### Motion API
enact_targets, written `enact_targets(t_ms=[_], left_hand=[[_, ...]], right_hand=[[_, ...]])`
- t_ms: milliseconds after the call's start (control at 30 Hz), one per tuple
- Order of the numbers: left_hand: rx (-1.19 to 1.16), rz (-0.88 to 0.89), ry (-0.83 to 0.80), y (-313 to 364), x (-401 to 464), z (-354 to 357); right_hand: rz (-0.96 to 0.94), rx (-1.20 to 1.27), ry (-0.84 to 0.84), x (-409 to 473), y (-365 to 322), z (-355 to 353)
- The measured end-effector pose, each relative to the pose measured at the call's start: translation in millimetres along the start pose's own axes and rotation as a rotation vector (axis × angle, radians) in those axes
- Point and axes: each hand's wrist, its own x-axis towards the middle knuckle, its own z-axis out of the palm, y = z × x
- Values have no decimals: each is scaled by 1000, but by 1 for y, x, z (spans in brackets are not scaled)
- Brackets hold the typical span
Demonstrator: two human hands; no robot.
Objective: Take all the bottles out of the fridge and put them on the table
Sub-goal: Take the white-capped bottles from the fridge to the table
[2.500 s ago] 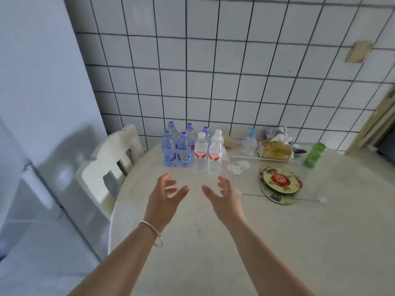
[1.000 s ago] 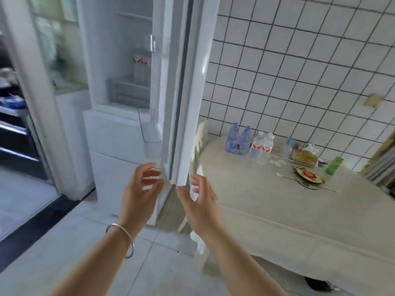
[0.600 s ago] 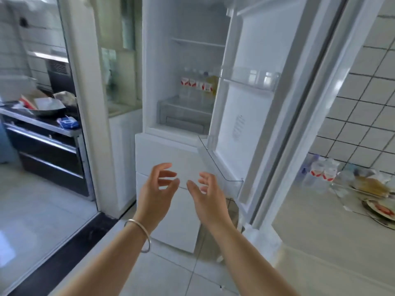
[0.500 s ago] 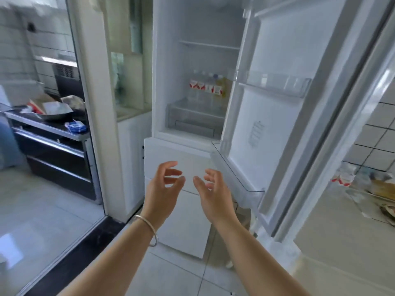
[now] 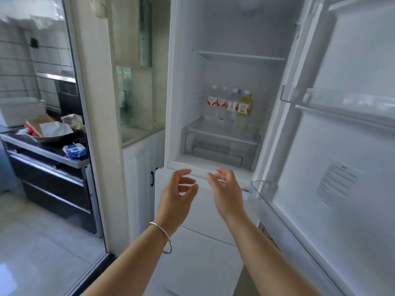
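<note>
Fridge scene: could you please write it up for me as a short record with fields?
fridge: door swung open to the right, interior lit
bottles: four in a row at the back of the lower shelf; three clear bottles with red-and-white labels, one yellowish bottle at the right end
upper shelf: nothing visible on it
left hand: raised before the fridge, fingers loosely curled, holding nothing
right hand: raised beside it, holding nothing
task state: bottles remain in the fridge
</note>
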Motion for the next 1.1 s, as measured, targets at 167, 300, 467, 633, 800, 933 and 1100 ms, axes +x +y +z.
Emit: enact_targets(t_ms=[167,300,467,633,800,933,1100], left_hand=[[53,46,-46,-7,105,2],[39,47,-61,-24,169,10],[-35,38,-110,-58,244,39],[-90,47,-185,-96,330,72],[-130,9,-311,-121,421,118],[-194,-3,-378,-123,488,166],[-238,-7,-447,-132,531,215]], right_hand=[[-28,25,18,97,-4,33],[4,95,65,162,0,42],[45,105,127,238,21,43],[71,90,250,318,46,51],[134,52,406,393,54,42],[87,76,500,450,59,23],[69,109,585,507,77,8]])
